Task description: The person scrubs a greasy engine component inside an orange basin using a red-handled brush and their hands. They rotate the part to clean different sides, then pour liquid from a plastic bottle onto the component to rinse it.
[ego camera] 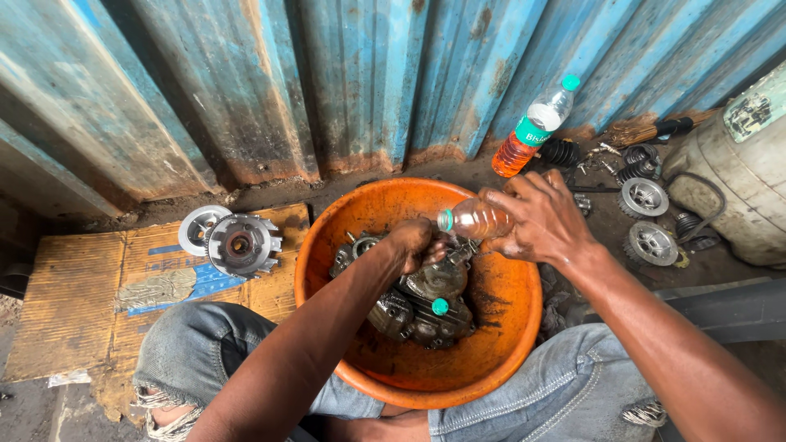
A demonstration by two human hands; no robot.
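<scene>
An orange plastic basin (499, 344) sits between my knees and holds greasy dark engine parts (413, 311). My left hand (413, 244) is closed on one of those parts inside the basin. My right hand (540, 219) grips a small clear plastic bottle (475, 218) lying sideways, its green neck pointing left toward my left hand. A loose green cap (440, 306) rests on the parts below.
A taller bottle of orange liquid (530, 131) leans against the blue corrugated wall (327, 82). Clutch parts (237, 241) lie on flattened cardboard (74, 303) at left. Round metal parts (643, 196), springs and a pale drum (749, 172) crowd the right.
</scene>
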